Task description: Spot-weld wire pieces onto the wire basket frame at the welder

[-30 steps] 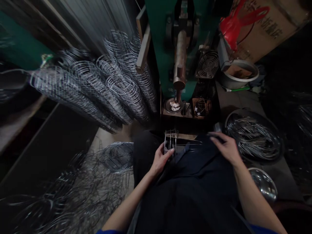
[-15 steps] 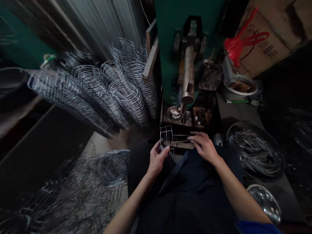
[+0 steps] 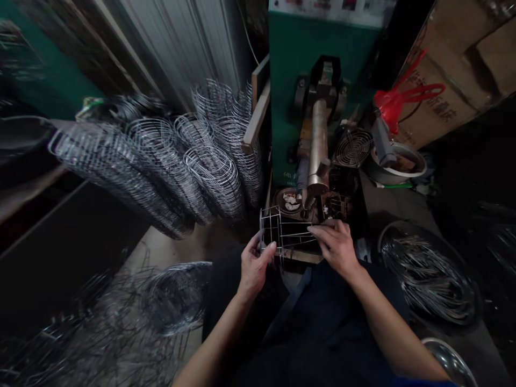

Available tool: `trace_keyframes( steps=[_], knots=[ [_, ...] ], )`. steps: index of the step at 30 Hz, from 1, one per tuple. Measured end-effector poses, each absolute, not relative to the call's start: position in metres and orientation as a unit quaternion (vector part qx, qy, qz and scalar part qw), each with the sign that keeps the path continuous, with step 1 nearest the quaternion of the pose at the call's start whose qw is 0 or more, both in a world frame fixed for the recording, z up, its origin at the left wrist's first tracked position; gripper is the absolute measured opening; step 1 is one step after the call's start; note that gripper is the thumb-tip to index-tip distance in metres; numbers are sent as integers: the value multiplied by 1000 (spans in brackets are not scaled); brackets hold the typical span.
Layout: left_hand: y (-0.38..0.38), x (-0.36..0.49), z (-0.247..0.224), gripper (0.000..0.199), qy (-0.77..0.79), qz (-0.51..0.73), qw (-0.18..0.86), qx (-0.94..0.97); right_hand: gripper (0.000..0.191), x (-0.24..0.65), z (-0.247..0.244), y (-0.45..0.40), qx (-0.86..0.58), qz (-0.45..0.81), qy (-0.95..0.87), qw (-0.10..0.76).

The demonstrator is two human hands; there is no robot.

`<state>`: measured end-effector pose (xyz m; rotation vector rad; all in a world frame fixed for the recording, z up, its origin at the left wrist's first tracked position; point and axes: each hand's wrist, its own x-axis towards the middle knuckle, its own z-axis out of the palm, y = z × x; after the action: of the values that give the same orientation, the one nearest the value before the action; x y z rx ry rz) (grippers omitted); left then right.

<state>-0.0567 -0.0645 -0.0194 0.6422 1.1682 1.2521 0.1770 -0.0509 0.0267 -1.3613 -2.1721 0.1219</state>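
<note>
The left hand point(image 3: 253, 265) gripped the wire cage point(image 3: 282, 235) by its ringed end. The right hand point(image 3: 336, 247) pinched its rods.

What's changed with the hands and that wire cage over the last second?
The right hand left the lap by the tub of wires and came over to the wire cage, where its fingers now rest on the cage's rods. Both hands carried the cage up and forward, toward the green machine. The left hand kept its grip on the cage's ring end. The stacked wire frames stayed put.
</note>
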Motion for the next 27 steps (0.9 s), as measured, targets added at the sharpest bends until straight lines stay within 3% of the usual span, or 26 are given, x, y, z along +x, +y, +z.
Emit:
trace_keyframes(
  steps=[8,23,27],
  knots=[
    [-46,-56,-17,67,509,568,587,271,27,164,33,-24,-479,83,-786,382],
    [-31,-59,-17,62,491,574,585,296,22,158,29,-8,-482,76,-772,407],
    [-29,-60,-14,58,486,575,586,299,14,164,26,-10,-526,16,-753,396]
  ],
)
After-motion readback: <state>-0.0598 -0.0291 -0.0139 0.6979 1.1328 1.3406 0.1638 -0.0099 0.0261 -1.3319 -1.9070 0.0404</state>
